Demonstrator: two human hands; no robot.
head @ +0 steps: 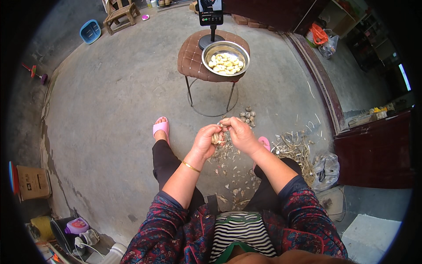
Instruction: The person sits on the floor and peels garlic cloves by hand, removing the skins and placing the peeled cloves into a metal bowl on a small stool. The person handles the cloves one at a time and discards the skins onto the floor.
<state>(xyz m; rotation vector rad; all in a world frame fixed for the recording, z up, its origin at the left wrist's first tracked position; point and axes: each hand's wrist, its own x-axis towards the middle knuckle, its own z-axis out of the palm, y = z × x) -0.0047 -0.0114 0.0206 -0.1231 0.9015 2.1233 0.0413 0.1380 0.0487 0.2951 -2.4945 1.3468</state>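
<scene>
My left hand (206,140) is closed around a garlic bulb (217,139), with the loose papery skin showing at its fingers. Fingers and thumb of my right hand (239,132) pinch at the top of the bulb, touching the left fingertips; what exactly they grip is too small to tell. Beyond both hands, a steel bowl (244,52) holding peeled garlic cloves (226,63) rests on a stool with a brown quilted cover (191,59). Several whole bulbs (248,115) lie on the floor by the stool. Garlic skins (235,191) are scattered below my hands.
A phone (210,15) on a stand is behind the bowl. At right are a heap of dry garlic stalks (296,148), a clear plastic bag (326,171) and a door sill (316,72). A wooden chair (122,15) and blue basin (90,31) stand at the far left.
</scene>
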